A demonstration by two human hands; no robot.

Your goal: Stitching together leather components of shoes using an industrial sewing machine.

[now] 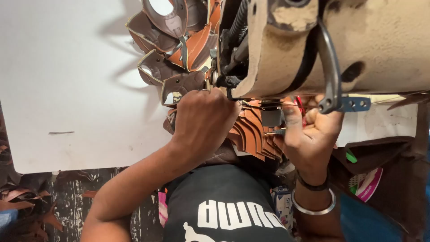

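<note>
My left hand (202, 120) is curled over a brown leather shoe piece (181, 85), gripping it just under the needle area (220, 78) of a beige sewing machine (358, 45). A chain of stitched brown and orange leather pieces (179, 40) trails away from it across the white table (67, 80). My right hand (311, 132), with a metal bangle and a black band on its wrist, sits under the machine arm. Its thumb rests against a stack of orange-brown leather pieces (251, 134) and its fingers close around a small red thing (299, 105), mostly hidden.
A metal lever (330, 67) and a blue bracket (356, 104) hang from the machine above my right hand. Leather scraps (22, 197) lie on the floor at the lower left. A dark container (380, 157) stands to the right of my wrist.
</note>
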